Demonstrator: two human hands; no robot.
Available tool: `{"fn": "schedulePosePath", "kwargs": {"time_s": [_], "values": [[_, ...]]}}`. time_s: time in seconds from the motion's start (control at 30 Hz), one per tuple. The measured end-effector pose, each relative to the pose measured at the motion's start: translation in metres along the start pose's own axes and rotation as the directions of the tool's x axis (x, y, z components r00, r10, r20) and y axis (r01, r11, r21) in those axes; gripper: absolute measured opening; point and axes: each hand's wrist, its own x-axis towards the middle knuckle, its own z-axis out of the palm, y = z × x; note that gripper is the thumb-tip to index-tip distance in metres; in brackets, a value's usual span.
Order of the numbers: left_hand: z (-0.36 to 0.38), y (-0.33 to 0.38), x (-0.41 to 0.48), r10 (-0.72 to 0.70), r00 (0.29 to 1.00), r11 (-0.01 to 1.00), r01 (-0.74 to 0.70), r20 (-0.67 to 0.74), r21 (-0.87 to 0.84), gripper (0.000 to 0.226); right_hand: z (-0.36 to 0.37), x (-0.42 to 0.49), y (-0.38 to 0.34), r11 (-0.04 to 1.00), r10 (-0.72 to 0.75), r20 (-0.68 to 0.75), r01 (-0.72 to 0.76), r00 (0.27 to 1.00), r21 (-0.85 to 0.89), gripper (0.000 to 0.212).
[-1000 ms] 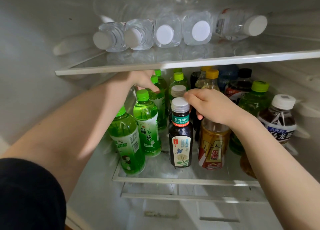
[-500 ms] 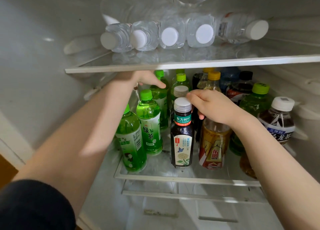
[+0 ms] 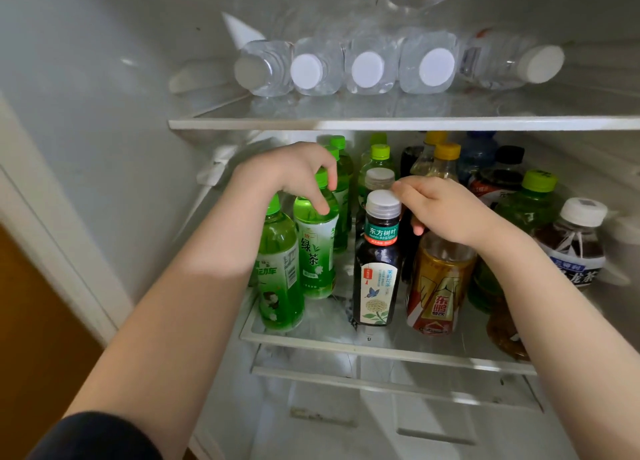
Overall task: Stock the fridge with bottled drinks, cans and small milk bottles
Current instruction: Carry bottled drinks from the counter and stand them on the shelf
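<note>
Head view: left hand (image 3: 287, 175) pinches the green tea bottle (image 3: 316, 248) at its neck, just left of the dark tea bottle (image 3: 379, 262). Right hand (image 3: 446, 210) curls over the gold bottle (image 3: 438, 286) top, just right of it. Suggest sliding both upright, not tipping neighbours.

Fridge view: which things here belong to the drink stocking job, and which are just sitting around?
Job: left hand gripping green tea bottle; right hand holding gold drink bottle; dark tea bottle; water bottles lying above.
Just there: upper shelf, lower shelf, fridge wall.
</note>
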Motion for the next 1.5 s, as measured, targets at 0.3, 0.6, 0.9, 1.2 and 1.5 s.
{"fn": "schedulePosePath", "kwargs": {"time_s": [0.3,0.6,0.9,1.2,1.5], "values": [[0.007,-0.007,0.007,0.033,0.997,0.999,-0.036,-0.072,-0.037,0.036,0.000,-0.001,0.001,1.000,0.009,0.000,-0.009,1.000,-0.002,0.038],[0.007,-0.007,0.008,-0.020,0.999,0.999,0.021,-0.028,0.051,0.061,0.000,-0.002,0.001,1.000,0.024,-0.009,-0.024,1.000,0.000,0.035],[0.010,-0.010,0.018,-0.016,0.998,0.999,0.018,-0.058,0.034,0.061,0.000,-0.001,0.001,1.000,0.023,-0.005,-0.023,1.000,-0.001,0.039],[0.009,-0.013,0.020,-0.013,0.998,1.000,0.013,-0.055,0.002,0.060,0.000,-0.002,-0.001,1.000,0.028,-0.001,-0.028,1.000,0.003,0.042],[0.010,-0.015,0.014,-0.025,0.997,0.999,0.022,-0.080,-0.031,0.076,-0.001,-0.003,-0.005,0.998,0.055,0.007,-0.055,0.998,0.010,0.044]]}}
